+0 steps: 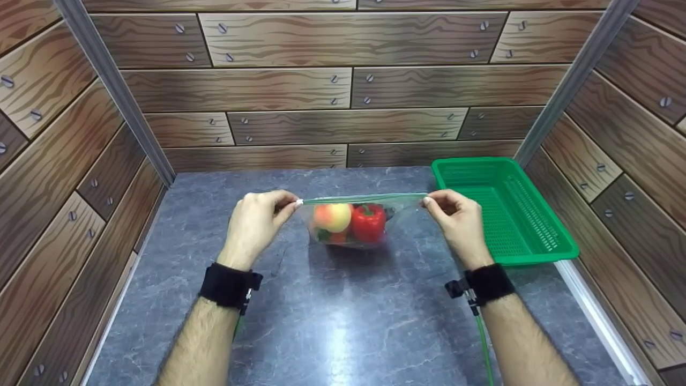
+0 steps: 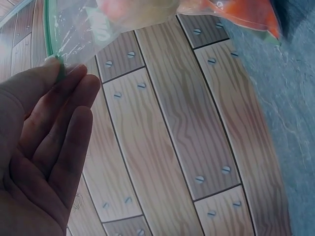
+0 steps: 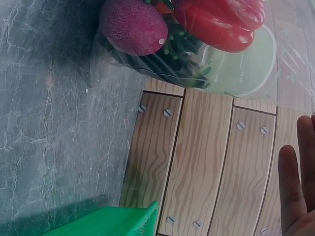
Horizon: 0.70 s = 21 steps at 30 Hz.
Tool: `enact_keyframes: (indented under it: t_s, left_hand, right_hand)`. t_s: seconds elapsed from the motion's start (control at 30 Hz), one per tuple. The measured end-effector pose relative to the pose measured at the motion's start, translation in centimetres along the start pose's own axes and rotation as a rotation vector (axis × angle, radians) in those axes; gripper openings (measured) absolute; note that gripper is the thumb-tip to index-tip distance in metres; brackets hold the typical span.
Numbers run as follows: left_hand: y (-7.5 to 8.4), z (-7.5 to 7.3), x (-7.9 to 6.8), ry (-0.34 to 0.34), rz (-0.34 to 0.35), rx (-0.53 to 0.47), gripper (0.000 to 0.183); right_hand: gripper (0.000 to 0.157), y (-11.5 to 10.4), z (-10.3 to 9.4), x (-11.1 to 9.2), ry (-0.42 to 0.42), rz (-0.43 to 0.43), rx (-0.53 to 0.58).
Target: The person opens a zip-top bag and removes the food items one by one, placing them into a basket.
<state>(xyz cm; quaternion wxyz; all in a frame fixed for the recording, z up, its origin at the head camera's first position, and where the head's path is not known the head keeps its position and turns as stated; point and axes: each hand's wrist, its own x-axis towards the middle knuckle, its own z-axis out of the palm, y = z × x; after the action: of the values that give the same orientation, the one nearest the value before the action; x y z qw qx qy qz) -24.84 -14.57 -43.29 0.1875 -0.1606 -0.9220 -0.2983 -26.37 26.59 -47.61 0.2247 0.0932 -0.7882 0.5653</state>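
A clear zip bag (image 1: 403,219) with a green zip strip along its top hangs between both hands. Inside are a red bell pepper (image 1: 368,224), a yellow-red round fruit (image 1: 338,216), and, in the right wrist view, a wrinkled purple fruit or vegetable (image 3: 133,27) beside green stems (image 3: 179,44). My left hand (image 1: 253,225) pinches the left end of the strip between thumb and forefinger, by a small white piece. At the strip's right end, my right hand (image 1: 458,222) pinches the corner. In the right wrist view its pinching fingertips are out of frame.
A green plastic basket (image 1: 565,252) with a perforated bottom stands to the right, close behind my right hand. Grey marbled tabletop (image 1: 343,300) lies below the bag. Wood-patterned walls (image 1: 343,88) enclose the back and sides. A green cable (image 1: 485,348) runs from the right wristband.
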Motion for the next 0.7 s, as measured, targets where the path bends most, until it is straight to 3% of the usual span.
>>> enact_keyframes:
  t_s: [0.7]
  left_hand:
    - [0.12, 0.57, -0.66, -0.043, 0.021, 0.032, 0.013]
  right_hand:
    - [0.009, -0.01, 0.48, -0.50, 0.003, 0.043, 0.068]
